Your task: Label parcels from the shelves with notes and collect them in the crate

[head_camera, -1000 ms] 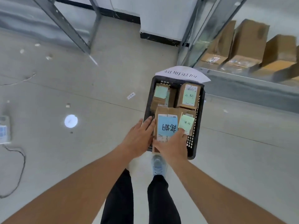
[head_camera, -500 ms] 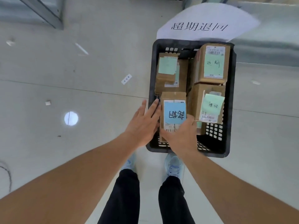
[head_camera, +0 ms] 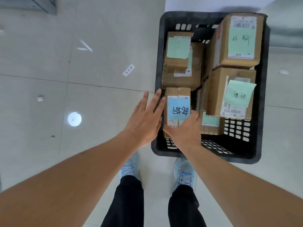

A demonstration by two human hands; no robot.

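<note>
A black plastic crate (head_camera: 258, 154) stands on the floor and holds several brown parcels with sticky notes. My right hand (head_camera: 185, 130) grips the near end of a small parcel (head_camera: 177, 93) that carries a blue note (head_camera: 179, 108), low in the crate's near left corner. My left hand (head_camera: 144, 118) is beside it with straight, spread fingers; the fingertips reach the parcel's left side at the crate rim. Green-noted parcels lie at the far left (head_camera: 177, 51), far right (head_camera: 237, 40) and right (head_camera: 232, 94).
A white printed sheet (head_camera: 196, 4) lies under the crate's far edge. A paper slip (head_camera: 128, 70) and small scraps dot the grey tiled floor on the left. My shoes (head_camera: 184, 171) stand just before the crate. A metal shelf foot (head_camera: 44, 5) is at the top left.
The view has closed in on the crate. The blue-noted parcel has gone down into the crate's near left corner, still in my right hand; my left hand's fingers have spread beside it.
</note>
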